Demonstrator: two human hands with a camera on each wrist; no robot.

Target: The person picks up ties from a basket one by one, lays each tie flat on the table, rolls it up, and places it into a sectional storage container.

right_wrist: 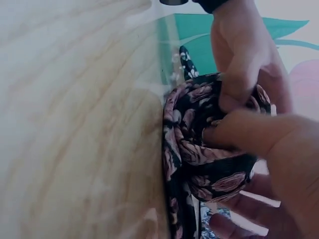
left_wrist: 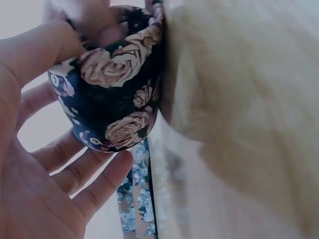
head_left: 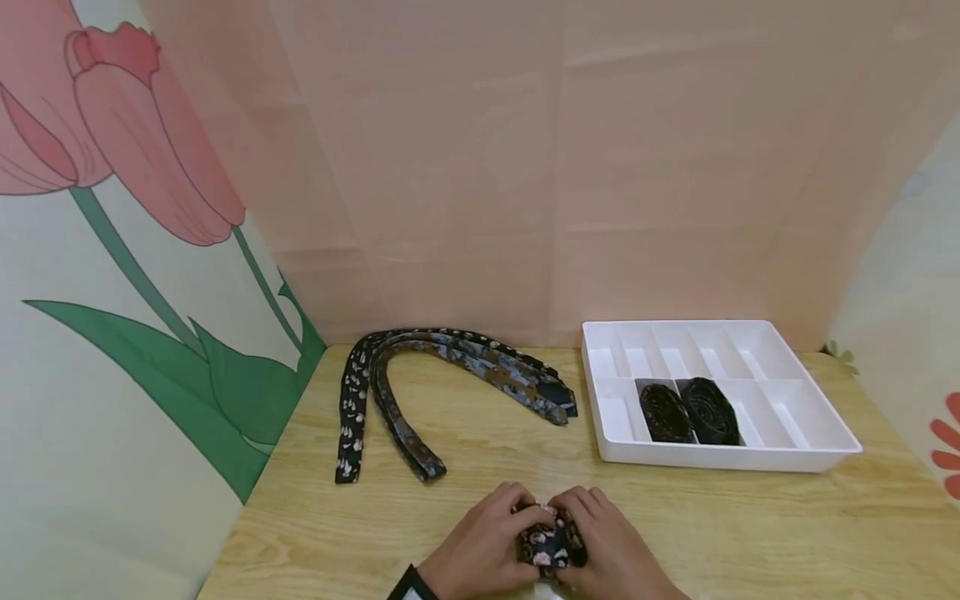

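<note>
A rolled black tie with pink roses (head_left: 551,543) sits on the wooden table (head_left: 750,533) near its front edge. My left hand (head_left: 487,546) and right hand (head_left: 603,546) both curl round it from either side. In the left wrist view the rose tie roll (left_wrist: 114,79) is held by my thumb above and fingers (left_wrist: 94,186) below. In the right wrist view my thumb (right_wrist: 249,137) presses on the roll (right_wrist: 204,149), with the other hand (right_wrist: 244,55) gripping it from behind.
Two unrolled dark patterned ties (head_left: 420,383) lie curved at the back left of the table. A white divided tray (head_left: 817,442) at the back right holds two rolled black ties (head_left: 686,411). Pink and flowered walls close in the table.
</note>
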